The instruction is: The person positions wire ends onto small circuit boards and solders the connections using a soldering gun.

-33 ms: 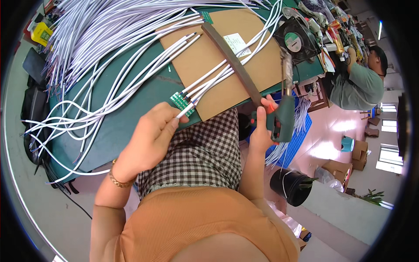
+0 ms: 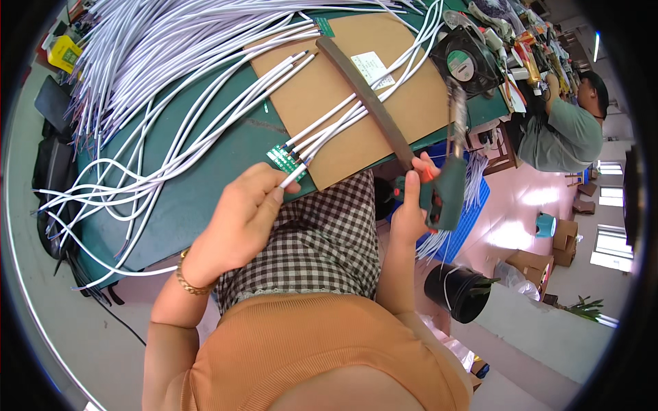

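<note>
Right hand [image 2: 411, 207], green tool [image 2: 449, 195], pointing lengthwise away

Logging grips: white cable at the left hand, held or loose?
Held: the left hand pinches the white cable in its fingers, beside the green circuit board.

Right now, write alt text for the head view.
A person's left hand pinches a white cable beside a green circuit board, while the right hand grips a dark green handheld tool. A brown bar crosses other cables on a brown sheet.
</note>
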`<state>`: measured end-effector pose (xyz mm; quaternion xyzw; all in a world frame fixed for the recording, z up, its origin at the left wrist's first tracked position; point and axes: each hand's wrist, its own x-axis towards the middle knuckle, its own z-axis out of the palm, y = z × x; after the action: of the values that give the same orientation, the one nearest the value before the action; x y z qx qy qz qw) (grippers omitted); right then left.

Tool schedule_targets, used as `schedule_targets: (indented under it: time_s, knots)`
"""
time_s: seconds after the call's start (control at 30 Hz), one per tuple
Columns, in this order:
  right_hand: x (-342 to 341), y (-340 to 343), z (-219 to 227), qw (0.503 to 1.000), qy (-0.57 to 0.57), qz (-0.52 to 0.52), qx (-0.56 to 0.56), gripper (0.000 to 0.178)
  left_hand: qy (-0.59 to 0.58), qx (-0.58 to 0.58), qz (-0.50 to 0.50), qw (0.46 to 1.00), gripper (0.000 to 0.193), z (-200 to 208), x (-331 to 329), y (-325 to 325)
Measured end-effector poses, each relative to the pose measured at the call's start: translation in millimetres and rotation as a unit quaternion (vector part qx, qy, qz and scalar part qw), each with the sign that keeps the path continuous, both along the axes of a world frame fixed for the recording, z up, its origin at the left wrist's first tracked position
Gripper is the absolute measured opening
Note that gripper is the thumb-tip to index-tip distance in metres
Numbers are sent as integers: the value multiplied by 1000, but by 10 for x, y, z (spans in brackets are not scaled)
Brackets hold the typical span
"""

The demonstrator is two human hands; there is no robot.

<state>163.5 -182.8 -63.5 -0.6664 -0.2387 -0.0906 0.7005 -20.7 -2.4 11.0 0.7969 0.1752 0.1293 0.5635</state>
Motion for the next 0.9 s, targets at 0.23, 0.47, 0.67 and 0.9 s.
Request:
schedule_targets:
  time_s: [0.23,0.47,0.67,0.9]
  knots:
    - [-600,-41,202,978,79,185,57,32,-70,110,-32,991,7,-74,86,-170]
    - [-748,150,393,905,255,339,6,32,-94,104,-28,990,5,-90,110,-276]
    - [-802,208,391,910,245,322,96,33,-120,127,-40,984,7,-89,106,-338]
    - [-881,286,318,876,253,346,219,28,-194,131,2,972,11,-197,97,-413]
